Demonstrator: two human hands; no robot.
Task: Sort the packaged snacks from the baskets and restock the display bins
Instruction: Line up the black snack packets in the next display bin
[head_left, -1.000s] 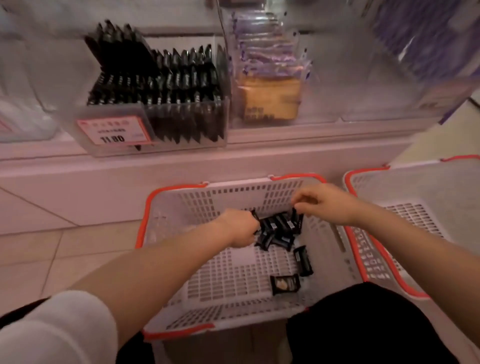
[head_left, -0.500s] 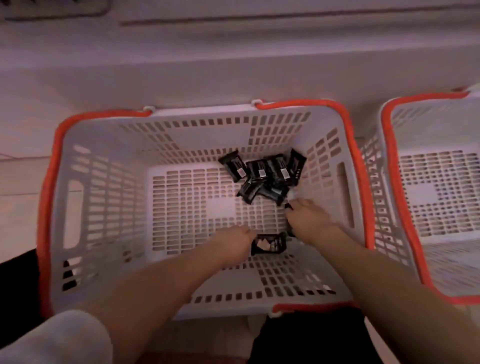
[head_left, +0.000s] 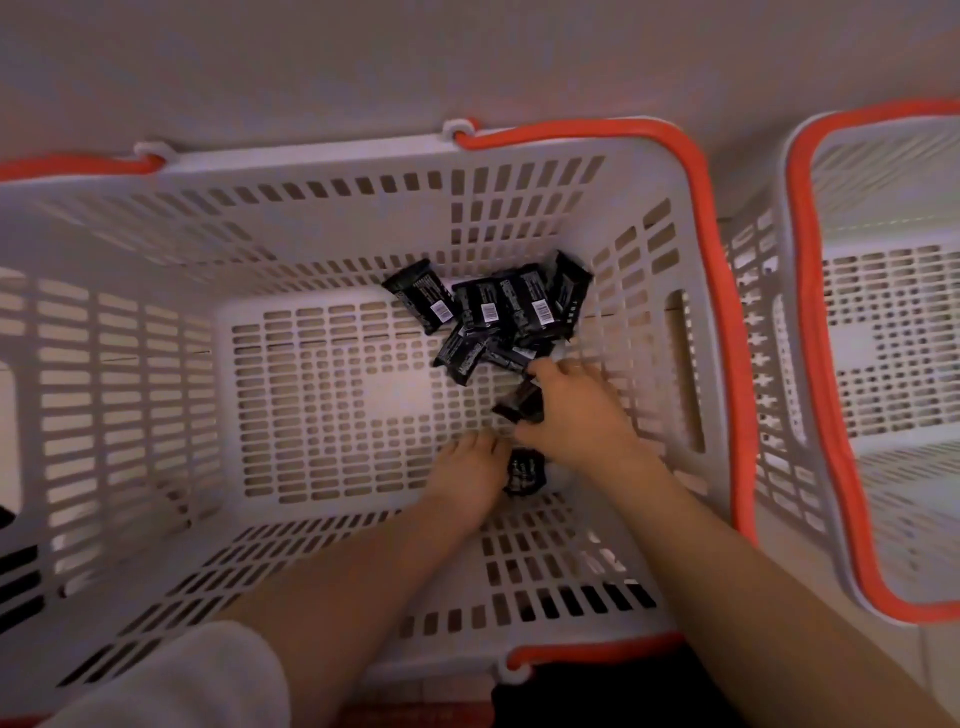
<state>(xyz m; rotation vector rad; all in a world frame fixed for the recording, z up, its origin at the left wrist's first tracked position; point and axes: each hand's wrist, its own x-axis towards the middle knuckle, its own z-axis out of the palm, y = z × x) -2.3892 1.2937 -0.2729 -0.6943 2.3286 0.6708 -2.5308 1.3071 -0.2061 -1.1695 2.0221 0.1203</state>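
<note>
one black snack packet (head_left: 521, 404) pinched in right grip (head_left: 576, 415), another (head_left: 524, 472) clutched by left grip (head_left: 470, 480), both down in white basket (head_left: 130, 364)

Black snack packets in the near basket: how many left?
About 8, some may be hidden. Roughly six lie piled at the far right corner of the basket, one is in the right hand, one by the left hand.

The right hand (head_left: 576, 415) has lifted a black packet (head_left: 521, 404) off the basket floor.
</note>
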